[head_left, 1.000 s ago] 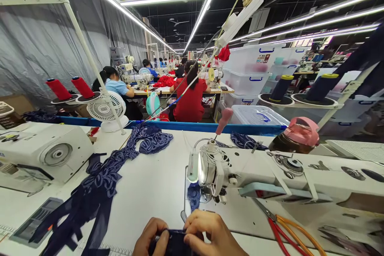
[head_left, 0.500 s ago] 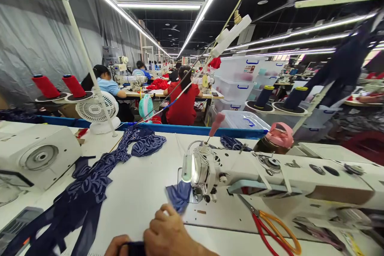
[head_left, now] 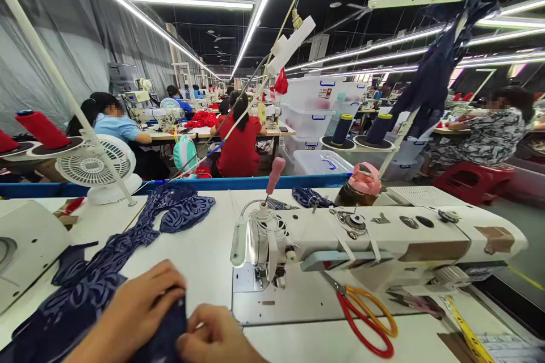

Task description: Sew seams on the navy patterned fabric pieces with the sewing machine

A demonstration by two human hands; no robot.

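Observation:
Between my two hands hangs a piece of dark navy fabric [head_left: 164,332] at the bottom of the view. My left hand [head_left: 142,306] grips its upper edge with the fingertips pressed together. Lower and to the right, my right hand [head_left: 215,334] pinches the fabric's right edge. Beyond them stands a white sewing machine [head_left: 306,241], with no cloth under its needle. To the left, a long heap of navy patterned fabric [head_left: 102,264] runs across the table, close by my left forearm.
Scissors [head_left: 366,317] with red and orange handles lie in front of the machine. A yellow tape measure [head_left: 464,329] is at lower right. Behind the machine are a pink-lidded jar [head_left: 361,181] and navy thread cones [head_left: 342,129]. A white fan [head_left: 96,164] stands left; other people sit at machines farther off.
The view has swung to the right. The blue fabric has left the sewing machine's needle area. My left hand has risen, and both hands now hold navy fabric left of the machine.

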